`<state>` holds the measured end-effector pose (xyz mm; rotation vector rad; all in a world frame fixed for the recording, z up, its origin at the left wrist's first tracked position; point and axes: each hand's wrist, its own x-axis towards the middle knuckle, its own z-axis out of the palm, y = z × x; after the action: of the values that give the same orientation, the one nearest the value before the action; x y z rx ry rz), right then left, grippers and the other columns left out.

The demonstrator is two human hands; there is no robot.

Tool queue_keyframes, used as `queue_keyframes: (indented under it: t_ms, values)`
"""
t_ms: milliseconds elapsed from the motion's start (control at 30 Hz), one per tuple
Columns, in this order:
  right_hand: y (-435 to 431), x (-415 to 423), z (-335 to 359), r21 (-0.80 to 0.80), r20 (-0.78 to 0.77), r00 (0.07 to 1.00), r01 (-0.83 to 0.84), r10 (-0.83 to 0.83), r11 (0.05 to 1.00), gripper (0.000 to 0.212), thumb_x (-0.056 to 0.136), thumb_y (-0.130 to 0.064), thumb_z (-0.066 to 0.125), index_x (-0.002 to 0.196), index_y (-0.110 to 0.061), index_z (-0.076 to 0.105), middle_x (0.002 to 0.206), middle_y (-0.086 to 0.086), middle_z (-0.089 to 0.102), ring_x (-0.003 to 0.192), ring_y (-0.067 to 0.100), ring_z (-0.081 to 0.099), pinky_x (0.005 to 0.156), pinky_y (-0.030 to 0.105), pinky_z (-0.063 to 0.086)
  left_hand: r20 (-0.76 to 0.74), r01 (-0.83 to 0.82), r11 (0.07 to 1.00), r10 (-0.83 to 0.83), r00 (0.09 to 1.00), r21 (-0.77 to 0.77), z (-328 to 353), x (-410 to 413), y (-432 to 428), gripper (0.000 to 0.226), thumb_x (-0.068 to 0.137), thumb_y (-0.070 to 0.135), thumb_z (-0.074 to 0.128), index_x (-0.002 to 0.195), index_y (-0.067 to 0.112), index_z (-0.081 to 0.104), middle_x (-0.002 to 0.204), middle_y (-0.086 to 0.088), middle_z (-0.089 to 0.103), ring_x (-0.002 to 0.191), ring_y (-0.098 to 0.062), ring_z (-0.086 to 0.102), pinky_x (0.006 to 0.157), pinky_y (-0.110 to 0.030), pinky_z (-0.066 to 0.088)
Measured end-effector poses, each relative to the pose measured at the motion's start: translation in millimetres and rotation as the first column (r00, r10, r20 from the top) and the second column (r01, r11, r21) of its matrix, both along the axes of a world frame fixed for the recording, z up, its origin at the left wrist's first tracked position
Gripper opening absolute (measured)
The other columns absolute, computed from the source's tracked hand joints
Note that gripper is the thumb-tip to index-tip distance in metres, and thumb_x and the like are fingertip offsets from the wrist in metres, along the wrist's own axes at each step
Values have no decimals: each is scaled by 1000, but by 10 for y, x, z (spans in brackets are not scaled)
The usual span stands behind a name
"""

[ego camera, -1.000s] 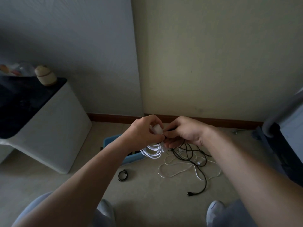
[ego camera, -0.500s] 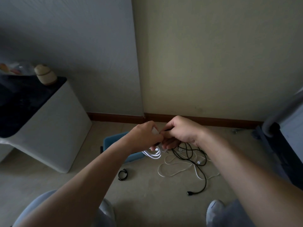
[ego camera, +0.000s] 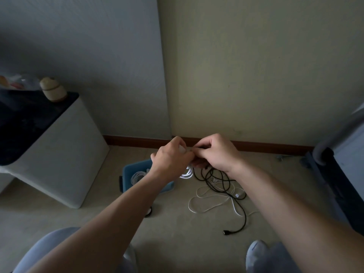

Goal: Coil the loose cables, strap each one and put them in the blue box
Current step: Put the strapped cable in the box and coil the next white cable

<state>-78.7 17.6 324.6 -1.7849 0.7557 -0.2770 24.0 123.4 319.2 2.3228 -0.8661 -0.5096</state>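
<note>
My left hand [ego camera: 171, 158] and my right hand [ego camera: 214, 152] meet in mid-air above the floor, fingers curled round a coiled white cable [ego camera: 187, 174] whose loops hang just below them. Whether a strap lies between the fingers I cannot tell. The blue box [ego camera: 130, 172] sits on the floor under my left forearm, with a coiled white cable [ego camera: 136, 177] inside. On the floor to the right lie a loose black cable [ego camera: 222, 184] with its plug near my knee and a loose white cable [ego camera: 204, 205], tangled together.
A white cabinet with a dark top [ego camera: 59, 146] stands at the left, a small jar [ego camera: 53, 89] on it. A black strap [ego camera: 148, 212] lies on the floor beside my left forearm. Dark furniture [ego camera: 338, 174] fills the right edge. Wall and baseboard are close ahead.
Both hands have stayed together on the white coil, shifting slightly as the fingers work at its top. More of the blue box interior shows now.
</note>
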Motion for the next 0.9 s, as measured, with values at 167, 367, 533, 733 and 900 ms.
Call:
queue_keyframes:
  t_ms: [167, 367, 533, 733, 900]
  values:
    - [-33, 8, -65, -250, 18, 999, 49, -46, 967, 11, 91, -17, 70, 85, -20, 79, 74, -1, 76, 71, 22, 75, 77, 45, 61, -215, -70, 987, 38, 976, -143, -10, 44, 11, 25, 68, 41, 56, 91, 30, 55, 76, 6, 71, 89, -22, 63, 89, -47, 49]
    - [66, -18, 32, -438, 71, 997, 24, 7, 899, 12, 92, -15, 70, 94, -18, 81, 82, -12, 72, 69, -14, 58, 62, 2, 38, -349, -66, 972, -18, 937, -228, -44, 211, -3, 15, 88, 16, 66, 103, 12, 66, 71, 2, 71, 70, -16, 60, 69, -32, 49]
    - [179, -10, 37, -531, 134, 988, 6, 77, 847, 13, 91, -10, 69, 98, -12, 80, 94, -1, 78, 85, 4, 66, 73, 10, 47, -451, -20, 955, -121, 884, -296, -19, 278, 58, 17, 94, 4, 56, 92, 2, 72, 71, -5, 68, 62, -11, 55, 57, -20, 44]
    - [235, 43, -79, -667, 133, 980, -24, 150, 745, 19, 91, -8, 67, 107, -8, 78, 112, 5, 75, 106, 19, 69, 96, 24, 50, -779, -253, 927, -61, 624, -276, -2, 297, 85, 15, 99, 3, 50, 98, -3, 64, 69, -9, 57, 47, -9, 54, 47, -22, 37]
    - [242, 64, -157, -798, 20, 977, -111, 211, 593, 28, 86, 2, 63, 111, -2, 75, 120, 16, 71, 111, 33, 67, 94, 42, 56, -900, -324, 931, -8, 437, -166, -25, 355, 75, 21, 104, 14, 46, 93, 5, 62, 71, -7, 58, 62, -15, 55, 57, -28, 32]
